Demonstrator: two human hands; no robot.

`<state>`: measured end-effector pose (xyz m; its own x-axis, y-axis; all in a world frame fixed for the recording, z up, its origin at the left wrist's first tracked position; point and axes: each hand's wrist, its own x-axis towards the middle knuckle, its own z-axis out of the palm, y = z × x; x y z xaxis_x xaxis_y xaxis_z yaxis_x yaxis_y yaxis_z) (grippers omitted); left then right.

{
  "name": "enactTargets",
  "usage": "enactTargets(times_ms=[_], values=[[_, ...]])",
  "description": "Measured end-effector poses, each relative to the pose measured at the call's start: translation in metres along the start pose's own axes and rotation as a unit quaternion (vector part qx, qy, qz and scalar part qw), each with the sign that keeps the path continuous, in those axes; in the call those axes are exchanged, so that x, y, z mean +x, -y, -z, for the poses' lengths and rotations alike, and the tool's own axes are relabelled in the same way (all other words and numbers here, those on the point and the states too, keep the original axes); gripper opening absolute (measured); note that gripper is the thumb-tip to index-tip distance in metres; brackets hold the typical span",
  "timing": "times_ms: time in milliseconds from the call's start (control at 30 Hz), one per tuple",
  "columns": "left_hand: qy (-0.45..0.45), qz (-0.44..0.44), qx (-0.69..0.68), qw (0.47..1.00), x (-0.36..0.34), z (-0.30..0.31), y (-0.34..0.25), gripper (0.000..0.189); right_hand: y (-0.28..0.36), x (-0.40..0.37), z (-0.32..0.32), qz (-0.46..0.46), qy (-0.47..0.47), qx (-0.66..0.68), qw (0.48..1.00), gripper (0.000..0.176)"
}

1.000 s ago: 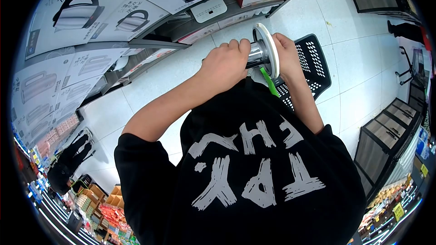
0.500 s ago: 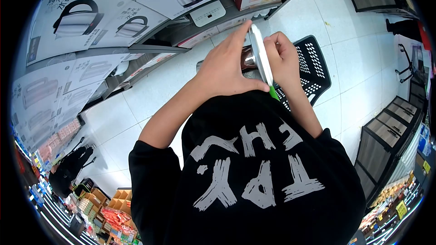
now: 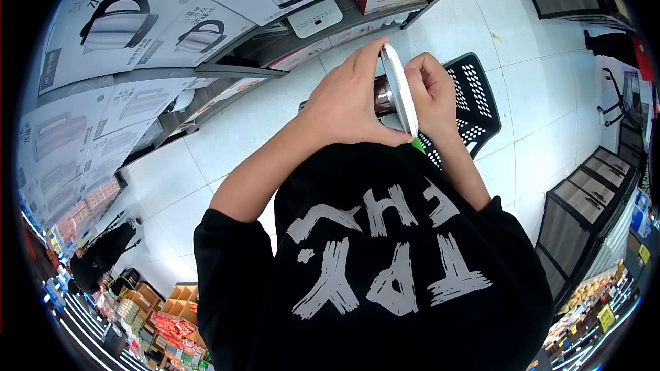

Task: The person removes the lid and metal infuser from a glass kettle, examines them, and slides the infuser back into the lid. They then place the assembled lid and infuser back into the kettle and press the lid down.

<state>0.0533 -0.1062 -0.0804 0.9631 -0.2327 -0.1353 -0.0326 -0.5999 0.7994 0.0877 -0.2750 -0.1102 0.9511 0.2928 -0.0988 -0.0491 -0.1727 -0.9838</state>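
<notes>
My left hand [image 3: 344,99] spans a white-rimmed disc [image 3: 401,93] that looks like a pot lid, seen nearly edge-on. Its fingertips are on the far edge and its thumb is at the near edge. On the palm side, a shiny brown and silver knob-like part [image 3: 383,96] shows. My right hand [image 3: 434,93] is closed, fingers curled, close against the other side of the disc; what it holds, if anything, is hidden. A bit of green [image 3: 418,144] shows below the disc, partly covered.
Boxes printed with kettles [image 3: 117,27] are stacked on the left, above a dark shelf [image 3: 302,48] holding a white flat device [image 3: 315,20]. A black perforated plastic item [image 3: 478,96] is behind my right hand. Dark cabinets [image 3: 584,220] stand right; a person [image 3: 103,254] is at lower left.
The disc and my left hand have shifted slightly right and down. Less of the green part shows. My right hand has barely moved.
</notes>
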Motion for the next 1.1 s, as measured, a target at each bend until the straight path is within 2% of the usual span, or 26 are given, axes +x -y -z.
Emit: enactTargets(times_ms=[100, 400, 500, 967, 1067, 1100], values=[[0.01, 0.018, -0.025, 0.999, -0.001, -0.001, -0.003, 0.123, -0.007, -0.001, 0.0, -0.002, -0.003, 0.01, 1.0, 0.017], [-0.003, 0.019, 0.011, 1.0, -0.005, -0.002, -0.002, 0.119, -0.013, -0.004, -0.007, -0.006, -0.032, -0.016, 0.999, 0.018], [-0.038, -0.013, 0.013, 0.999, -0.01, -0.005, 0.004, 0.119, -0.013, -0.005, -0.008, 0.03, -0.027, -0.038, 0.998, 0.018], [-0.038, -0.043, 0.005, 0.998, -0.01, -0.004, 0.011, 0.119, -0.01, -0.006, -0.005, 0.128, 0.005, -0.087, 0.988, 0.014], [-0.038, -0.062, -0.022, 0.997, -0.008, -0.003, 0.017, 0.12, -0.009, -0.005, -0.006, 0.156, -0.011, -0.095, 0.983, 0.017], [-0.038, -0.073, -0.034, 0.996, -0.007, -0.002, 0.02, 0.12, -0.005, -0.005, -0.003, 0.141, 0.012, -0.089, 0.986, 0.019]])
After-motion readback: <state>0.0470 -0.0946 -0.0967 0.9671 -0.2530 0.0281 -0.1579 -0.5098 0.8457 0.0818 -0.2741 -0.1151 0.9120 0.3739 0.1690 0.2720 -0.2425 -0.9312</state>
